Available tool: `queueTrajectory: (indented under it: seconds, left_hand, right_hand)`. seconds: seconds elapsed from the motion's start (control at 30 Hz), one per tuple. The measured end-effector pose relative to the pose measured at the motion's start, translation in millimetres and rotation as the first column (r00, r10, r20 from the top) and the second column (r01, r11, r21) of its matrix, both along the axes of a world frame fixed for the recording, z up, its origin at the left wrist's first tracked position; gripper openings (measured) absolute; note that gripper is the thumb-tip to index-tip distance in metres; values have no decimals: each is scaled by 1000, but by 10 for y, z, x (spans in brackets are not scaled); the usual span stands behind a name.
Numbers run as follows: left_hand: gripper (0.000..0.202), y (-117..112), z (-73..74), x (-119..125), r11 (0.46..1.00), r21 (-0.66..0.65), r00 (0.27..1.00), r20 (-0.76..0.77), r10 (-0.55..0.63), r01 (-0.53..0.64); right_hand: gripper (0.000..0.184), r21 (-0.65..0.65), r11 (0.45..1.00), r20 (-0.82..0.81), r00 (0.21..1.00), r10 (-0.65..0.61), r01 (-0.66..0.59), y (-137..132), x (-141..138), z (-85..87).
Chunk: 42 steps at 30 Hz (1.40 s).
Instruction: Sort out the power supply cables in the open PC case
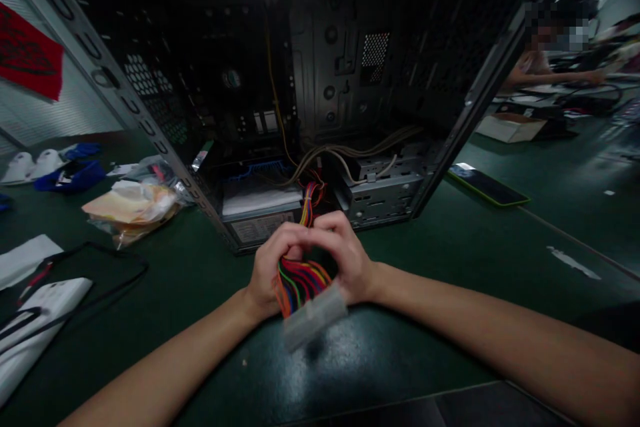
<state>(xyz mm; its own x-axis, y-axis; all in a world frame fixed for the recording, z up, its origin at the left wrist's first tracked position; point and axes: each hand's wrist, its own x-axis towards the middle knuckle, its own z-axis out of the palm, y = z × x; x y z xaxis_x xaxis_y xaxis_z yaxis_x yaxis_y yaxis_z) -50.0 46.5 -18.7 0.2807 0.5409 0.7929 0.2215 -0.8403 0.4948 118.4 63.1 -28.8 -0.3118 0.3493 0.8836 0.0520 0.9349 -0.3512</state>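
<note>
Between my hands runs a bundle of coloured power cables, ending in a pale, wide connector that hangs toward me, slightly blurred. My left hand is closed round the bundle from the left. From the right, my right hand curls over the same cables, close to the connector. The bundle leads back into an open computer case, beside a labelled power supply with white paper on top. Metal drive bays sit at the case's lower right, crossed by grey cables.
A phone with a green edge lies right of the case. On the left are a plastic bag, a blue cloth item, and a white power strip with black cord. A person sits at the far right.
</note>
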Motion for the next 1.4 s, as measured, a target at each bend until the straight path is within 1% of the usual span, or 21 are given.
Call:
queueTrajectory:
  seconds: [0.07,0.1,0.17,0.23,0.3,0.37,0.47,0.63,0.67,0.73,0.8,0.83,0.9,0.97,1.03,1.07,1.1,1.13,1.2,1.27,1.4]
  left_hand:
    - [15,-43,-24,25,999,-12,997,-61,-52,52]
    - [16,-59,-34,36,999,-14,994,-94,-53,52]
    - [18,-80,-41,51,1000,9,989,-144,-27,29]
    - [21,-96,-30,61,997,76,981,-193,1,14]
    - [21,-117,-12,68,981,180,967,-255,-17,65]
    - [20,-144,-2,69,966,228,949,-312,-48,124]
    - [19,-177,-16,43,967,209,933,-353,-65,146]
    - [21,-165,-55,-35,970,157,924,-364,-118,186]
    - [25,-164,-62,-46,974,119,923,-358,-140,194]
    - [45,-179,-72,-63,982,48,938,-307,-160,183]
    - [63,-212,-72,-77,991,30,976,-180,-125,132]
    - [63,-231,-64,-83,998,-13,993,-96,-63,62]
    - [57,-260,-39,-95,995,-70,998,15,-67,68]
    - [49,-273,-21,-99,981,-169,992,100,-76,92]
    - [44,-274,-38,-87,945,-316,982,187,-20,79]
    - [44,-276,-62,-74,910,-408,971,236,28,74]
    - [44,-280,-94,-56,855,-513,950,296,95,74]
    - [43,-287,-127,-35,781,-617,919,358,164,101]
    - [44,-307,-178,12,633,-744,844,468,264,215]
    - [45,-322,-182,53,543,-780,770,541,337,310]
    - [44,-290,-81,100,440,-769,687,626,370,464]
  right_hand:
    - [55,200,977,100,990,-97,75,-23,11,26]
    - [43,252,963,126,983,-131,96,-37,13,38]
    - [29,287,954,157,977,-142,93,-69,10,65]
    - [20,283,958,193,976,-104,46,-102,-1,98]
    - [19,280,960,240,970,-40,-30,-135,-12,139]
    - [24,276,957,258,966,18,-91,-165,-18,185]
    - [28,284,950,244,968,57,-128,-194,-21,246]
    - [35,329,938,220,975,33,-106,-180,-40,277]
    - [36,325,940,203,979,38,-103,-169,-43,275]
    - [37,309,946,160,986,51,-99,-144,-44,270]
    - [36,274,959,115,993,42,-72,-116,-37,269]
    - [35,251,967,88,996,26,-47,-102,-34,270]
    - [34,226,974,39,999,-13,4,-78,-35,265]
    - [35,244,969,46,998,-45,32,-64,-46,244]
    - [33,250,966,91,991,-94,68,-59,-61,207]
    - [30,245,966,115,986,-119,88,-58,-67,187]
    - [26,237,965,128,982,-141,108,-58,-69,170]
    - [24,234,965,135,979,-154,119,-57,-68,159]
    - [23,245,963,154,977,-150,109,-53,-55,160]
    - [25,261,960,187,971,-150,98,-44,-32,193]
    - [26,286,951,250,949,-191,116,-15,22,289]
